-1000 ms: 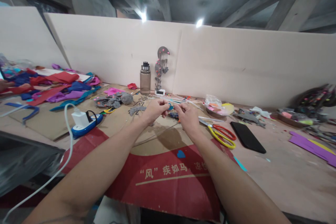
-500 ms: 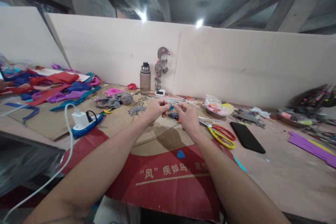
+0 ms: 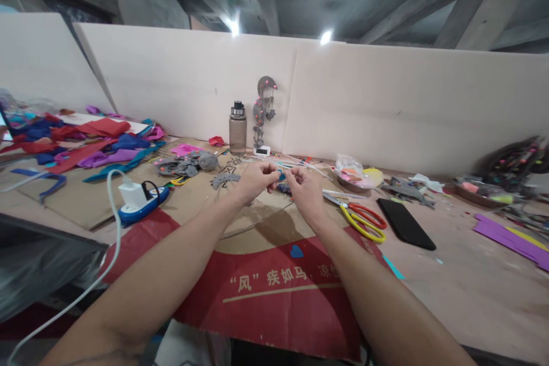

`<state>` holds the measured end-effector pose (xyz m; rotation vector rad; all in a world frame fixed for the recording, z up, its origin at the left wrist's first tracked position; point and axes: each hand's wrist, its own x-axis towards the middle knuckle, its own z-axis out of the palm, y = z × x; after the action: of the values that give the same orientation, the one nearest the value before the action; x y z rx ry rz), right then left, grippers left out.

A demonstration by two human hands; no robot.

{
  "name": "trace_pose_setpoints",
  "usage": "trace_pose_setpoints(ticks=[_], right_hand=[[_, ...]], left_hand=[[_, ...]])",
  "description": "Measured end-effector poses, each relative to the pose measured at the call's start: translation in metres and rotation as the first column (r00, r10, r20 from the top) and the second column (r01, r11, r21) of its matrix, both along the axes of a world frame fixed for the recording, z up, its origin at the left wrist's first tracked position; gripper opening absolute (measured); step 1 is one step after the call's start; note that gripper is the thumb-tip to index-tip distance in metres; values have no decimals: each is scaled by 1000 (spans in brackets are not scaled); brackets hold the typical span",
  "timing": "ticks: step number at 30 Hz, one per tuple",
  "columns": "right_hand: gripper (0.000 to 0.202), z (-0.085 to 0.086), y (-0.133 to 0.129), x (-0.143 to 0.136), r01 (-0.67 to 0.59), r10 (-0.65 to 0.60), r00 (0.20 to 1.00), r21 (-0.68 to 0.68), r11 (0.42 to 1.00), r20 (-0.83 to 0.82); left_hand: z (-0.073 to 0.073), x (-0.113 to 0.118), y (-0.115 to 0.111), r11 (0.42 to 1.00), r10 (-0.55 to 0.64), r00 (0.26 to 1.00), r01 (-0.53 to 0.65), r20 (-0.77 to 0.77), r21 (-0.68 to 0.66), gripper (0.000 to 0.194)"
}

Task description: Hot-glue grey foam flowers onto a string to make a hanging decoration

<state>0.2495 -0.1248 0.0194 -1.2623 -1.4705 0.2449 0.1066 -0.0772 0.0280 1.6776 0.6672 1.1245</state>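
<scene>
Worktop [image 3: 463, 291], cardboard sheet [image 3: 274, 320] on its near side. Lower centre: one blue heart [image 3: 296, 251], loose. Frame centre: one small blue piece [image 3: 281, 175], pinched between my left hand [image 3: 258, 180] and right hand [image 3: 305, 189]; grip best kept light, at its edges, against creasing. Beyond, left of centre: one bottle [image 3: 237, 130].

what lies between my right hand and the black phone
In the head view, the red-and-yellow-handled scissors lie between your right hand and the black phone.
</scene>
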Motion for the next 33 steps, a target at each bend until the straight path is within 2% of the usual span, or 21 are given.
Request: trace_pose_setpoints(ticks=[4,7,11,14,20,27,33], right_hand=[[25,0,-2,-4,-30,29,999,-11,999,-40],[24,1,-2,-4,-69,67,993,-18,997,-93],[24,3,-1,-2,-76,71,989,-32,997,-132],[24,4,0,0,-83,79,988,-25,996,-132],[21,0,2,2,-62,62,997,2,998,-40],[21,-3,3,4,-14,12,993,25,1000,115],[26,-5,2,7,-30,26,994,40,999,108]], left_hand=[[-3,0,2,1000,-24,999,24,35,-16,11],[-4,-1,3,992,-87,994,93,72,-82,14],[1,-5,4,962,-195,978,206,77,-176,20],[6,-7,2,948,-233,970,242,69,-207,23],[12,-11,1,952,-217,976,217,27,-218,25],[10,-10,1,983,-147,986,137,-80,-124,20],[10,-7,0,994,-94,989,87,-116,-65,14]])
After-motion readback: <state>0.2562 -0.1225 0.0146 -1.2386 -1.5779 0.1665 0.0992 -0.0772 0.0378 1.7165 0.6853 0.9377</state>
